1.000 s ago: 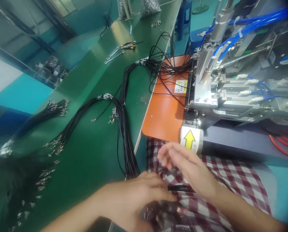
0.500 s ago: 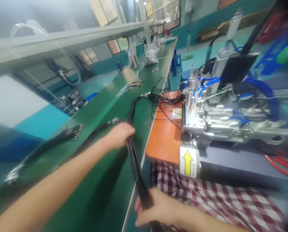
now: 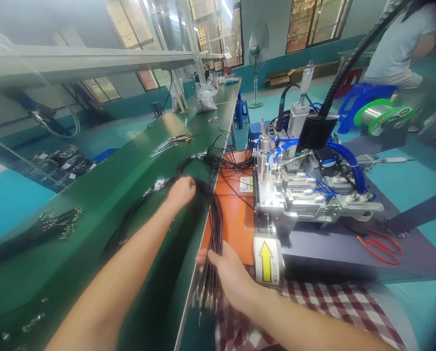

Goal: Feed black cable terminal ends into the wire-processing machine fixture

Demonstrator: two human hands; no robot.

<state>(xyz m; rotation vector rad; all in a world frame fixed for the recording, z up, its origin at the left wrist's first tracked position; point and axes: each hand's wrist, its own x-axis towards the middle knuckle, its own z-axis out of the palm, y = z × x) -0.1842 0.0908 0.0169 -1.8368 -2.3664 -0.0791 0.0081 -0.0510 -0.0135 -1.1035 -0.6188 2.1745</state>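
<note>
The bundle of black cables was made of many thin strands, gathered closely together. It curved like an arch across the edge of the green table, and its near part hung downward, with the metallic-looking tips (somewhat blurred) slightly spread.

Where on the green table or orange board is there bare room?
Green table: between the metal hand tools and the leftmost black wire bundle. Orange board: its near part, right of the held black cables, below the white label. Crowded: the board's far end, under tangled black wires.
</note>
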